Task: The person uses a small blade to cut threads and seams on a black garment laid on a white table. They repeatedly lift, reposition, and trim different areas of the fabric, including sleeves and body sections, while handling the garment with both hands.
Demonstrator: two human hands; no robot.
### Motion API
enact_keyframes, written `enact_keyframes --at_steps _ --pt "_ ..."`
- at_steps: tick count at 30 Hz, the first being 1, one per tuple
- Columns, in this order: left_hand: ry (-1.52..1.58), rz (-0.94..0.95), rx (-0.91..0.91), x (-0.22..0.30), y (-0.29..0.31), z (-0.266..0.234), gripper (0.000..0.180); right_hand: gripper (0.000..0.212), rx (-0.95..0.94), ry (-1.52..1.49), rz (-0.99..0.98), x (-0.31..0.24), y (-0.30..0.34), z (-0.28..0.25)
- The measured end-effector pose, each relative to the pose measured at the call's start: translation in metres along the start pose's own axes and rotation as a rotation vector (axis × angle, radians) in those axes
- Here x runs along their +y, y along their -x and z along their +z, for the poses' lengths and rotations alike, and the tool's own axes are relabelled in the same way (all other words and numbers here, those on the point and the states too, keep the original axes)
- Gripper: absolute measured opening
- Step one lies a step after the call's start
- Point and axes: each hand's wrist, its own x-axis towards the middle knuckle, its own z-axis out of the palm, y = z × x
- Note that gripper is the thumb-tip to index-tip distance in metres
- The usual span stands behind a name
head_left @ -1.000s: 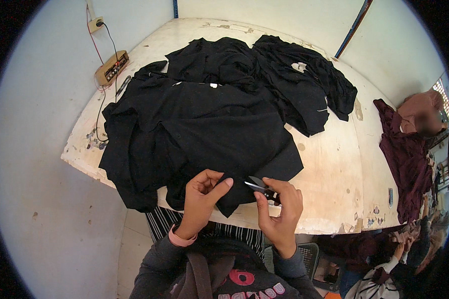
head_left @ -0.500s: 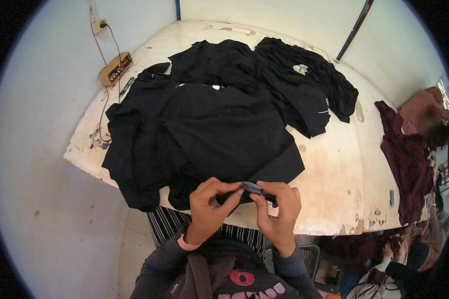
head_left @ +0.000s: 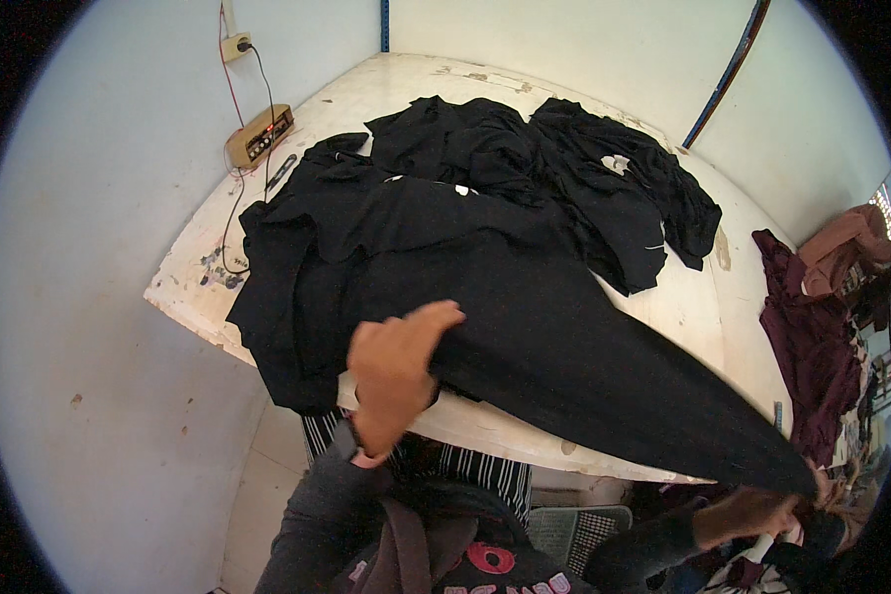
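A large black garment point(head_left: 525, 327) is spread over the near part of the table, with one end drawn out into a long taper past the table's front right edge. At that tip my right hand point(head_left: 747, 517) is closed on the fabric, small and partly blurred near the rim. My left hand point(head_left: 394, 361) lies over the garment's near edge, slightly smeared, its index finger stretched forward and nothing in its grasp. Behind, more black garments point(head_left: 624, 198) lie crumpled, with small white tags point(head_left: 465, 189) and a white patch point(head_left: 616, 163) showing.
A pale worn table point(head_left: 188, 282) meets white walls. At its far left stand a brown box with knobs point(head_left: 260, 136), a cord and dark scissors-like tool point(head_left: 282, 171). Maroon cloth point(head_left: 812, 346) and a person in brownish clothing point(head_left: 846, 243) are at right; a grey crate point(head_left: 574, 540) sits below.
My hands have parted from a small dark piece they were pinching together. The right hand has swung far right, pulling the black garment's end out; the left has moved forward onto the fabric.
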Motion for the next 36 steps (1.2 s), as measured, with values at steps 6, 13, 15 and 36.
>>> enact_keyframes --at_steps 6,13,15,36 --pt "0.057 -0.172 -0.173 -0.047 0.003 -0.090 0.035 0.022 0.056 0.070 0.181 0.071 -0.065 -0.063" --pt "0.853 -0.162 -0.664 -0.138 -0.031 -0.162 0.054 0.032 -0.551 -0.207 0.380 0.141 -0.139 0.002" --pt "0.485 -0.404 -0.643 -0.117 -0.091 -0.143 0.052 0.027 -0.567 -0.220 0.278 0.176 -0.119 0.052" --pt "0.028 0.252 -0.610 -0.017 0.017 -0.057 0.018 0.033 -1.615 -0.437 0.222 -0.117 0.170 0.115"
